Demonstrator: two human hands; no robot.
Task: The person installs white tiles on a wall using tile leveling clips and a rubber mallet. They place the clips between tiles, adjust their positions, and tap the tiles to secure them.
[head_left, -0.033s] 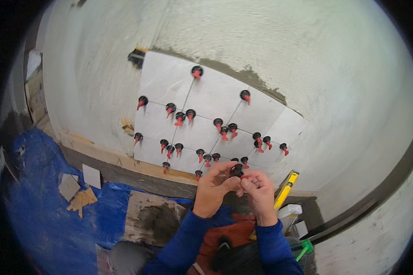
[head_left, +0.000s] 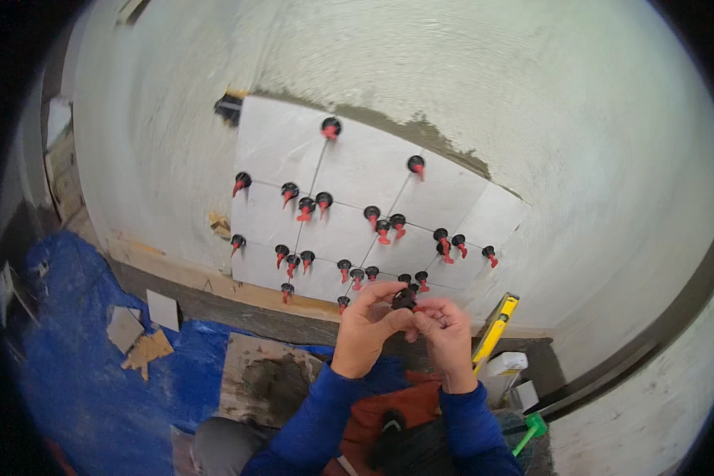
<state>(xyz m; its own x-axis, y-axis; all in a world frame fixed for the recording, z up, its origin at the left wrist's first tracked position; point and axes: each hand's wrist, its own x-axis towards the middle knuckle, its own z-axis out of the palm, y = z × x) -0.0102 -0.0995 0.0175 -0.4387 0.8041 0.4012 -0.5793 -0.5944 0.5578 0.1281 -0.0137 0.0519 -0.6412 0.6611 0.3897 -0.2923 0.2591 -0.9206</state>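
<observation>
My left hand (head_left: 365, 335) and my right hand (head_left: 446, 337) meet in front of the lower tile row. Between their fingertips is a tile leveling clip (head_left: 404, 299) with a black round cap and a bit of red, partly hidden by the fingers. Beyond them, light grey tiles (head_left: 282, 143) cover part of the wall. Several more leveling clips with red handles, such as one near the top (head_left: 331, 128), stand along the tile joints. Near the left edge of the tiles is another clip (head_left: 242, 182). The fingers cover part of the bottom row.
A yellow spirit level (head_left: 496, 329) leans at the right, near a white container (head_left: 506, 364) and a green-handled tool (head_left: 535, 426). A mortar-smeared board (head_left: 250, 357) lies below the wall. Tile offcuts (head_left: 163, 309) rest on the blue sheet (head_left: 71, 317) at left.
The view has shifted slightly, so the upper tiles sit a little further left. Both hands keep the same pinch on the clip.
</observation>
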